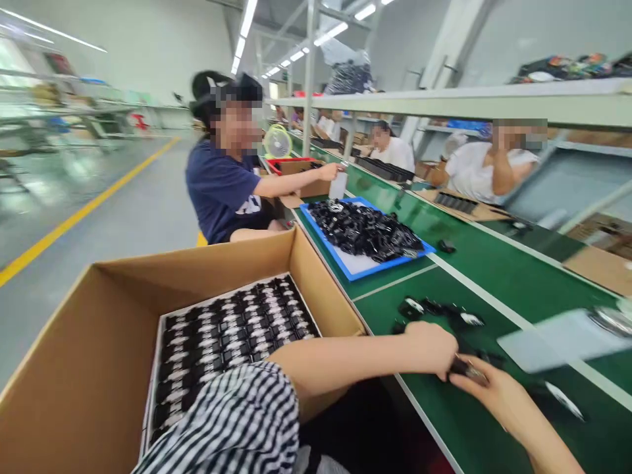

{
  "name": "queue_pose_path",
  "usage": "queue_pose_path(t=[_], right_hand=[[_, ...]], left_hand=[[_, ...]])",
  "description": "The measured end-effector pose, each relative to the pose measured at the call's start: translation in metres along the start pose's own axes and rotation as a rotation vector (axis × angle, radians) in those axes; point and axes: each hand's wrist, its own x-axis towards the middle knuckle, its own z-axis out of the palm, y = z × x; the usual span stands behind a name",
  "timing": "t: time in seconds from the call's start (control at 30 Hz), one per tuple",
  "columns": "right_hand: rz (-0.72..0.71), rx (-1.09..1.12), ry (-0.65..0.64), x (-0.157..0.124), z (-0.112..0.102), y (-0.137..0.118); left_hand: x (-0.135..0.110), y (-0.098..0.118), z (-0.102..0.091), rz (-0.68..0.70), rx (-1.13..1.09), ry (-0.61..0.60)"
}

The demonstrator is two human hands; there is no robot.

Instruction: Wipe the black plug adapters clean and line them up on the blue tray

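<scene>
My left hand reaches across the near edge of the green bench, and its fingers are closed at one end of a small dark part. From the other side my right hand pinches the same part between thumb and fingers. It looks black with a shiny face, but blur and my fingers hide its exact kind. Just beyond my hands lie several loose black pieces with white or silvery areas. Another black-and-white piece rests to the right of my right hand.
Under my left arm stands an open cardboard box with rows of black-and-silver parts. A blue-rimmed tray heaped with black parts lies further along the bench. A pale translucent sheet lies at right. Co-workers sit nearby.
</scene>
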Motion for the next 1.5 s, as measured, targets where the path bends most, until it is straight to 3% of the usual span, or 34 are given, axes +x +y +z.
queue_pose_path(t=[0.1, 0.23, 0.37, 0.47, 0.53, 0.6, 0.7, 0.83, 0.93, 1.0, 1.07, 1.17, 1.27, 1.37, 1.5], right_hand=[[0.031, -0.021, -0.002, -0.005, -0.004, -0.018], [0.041, -0.016, -0.050, -0.003, -0.001, -0.022], [0.044, -0.136, -0.025, -0.006, 0.000, -0.022], [0.042, -0.205, 0.041, -0.018, -0.007, -0.017], [0.128, -0.242, 0.134, -0.027, -0.012, -0.009], [0.234, -0.309, 0.245, -0.034, -0.012, 0.000], [0.316, -0.449, 0.310, -0.036, -0.002, 0.015], [0.343, -0.556, 0.303, -0.033, 0.010, 0.023], [0.399, -0.528, 0.358, -0.034, 0.000, 0.015], [0.343, -0.462, 0.434, -0.030, -0.011, 0.003], [0.184, -0.396, 0.476, -0.017, -0.019, -0.014], [-0.100, -0.449, 0.356, 0.019, -0.018, -0.038], [-0.290, -0.628, 0.181, 0.057, -0.005, -0.052], [-0.365, -0.728, 0.107, 0.076, 0.006, -0.051], [-0.307, -0.745, 0.150, 0.072, 0.010, -0.044]], left_hand=[[-0.013, -0.008, -0.008, 0.054, 0.160, -0.018], [0.001, -0.005, -0.005, 0.074, 0.241, -0.107], [0.003, -0.003, -0.003, 0.045, 0.197, -0.115], [-0.008, -0.019, -0.007, -0.004, 0.165, -0.120], [-0.013, -0.038, -0.015, -0.085, 0.097, -0.031], [-0.010, -0.061, -0.025, -0.155, -0.025, 0.134], [0.010, -0.088, -0.035, -0.103, -0.132, 0.208], [0.041, -0.098, -0.023, 0.040, -0.273, 0.174], [0.051, -0.100, -0.007, 0.057, -0.431, 0.230], [0.053, -0.102, 0.001, 0.053, -0.539, 0.257], [0.053, -0.104, 0.005, 0.063, -0.596, 0.261], [0.054, -0.106, 0.006, 0.078, -0.615, 0.284], [0.054, -0.106, 0.006, 0.082, -0.605, 0.322], [0.055, -0.107, 0.007, 0.081, -0.602, 0.329], [0.054, -0.107, 0.009, 0.114, -0.635, 0.332]])
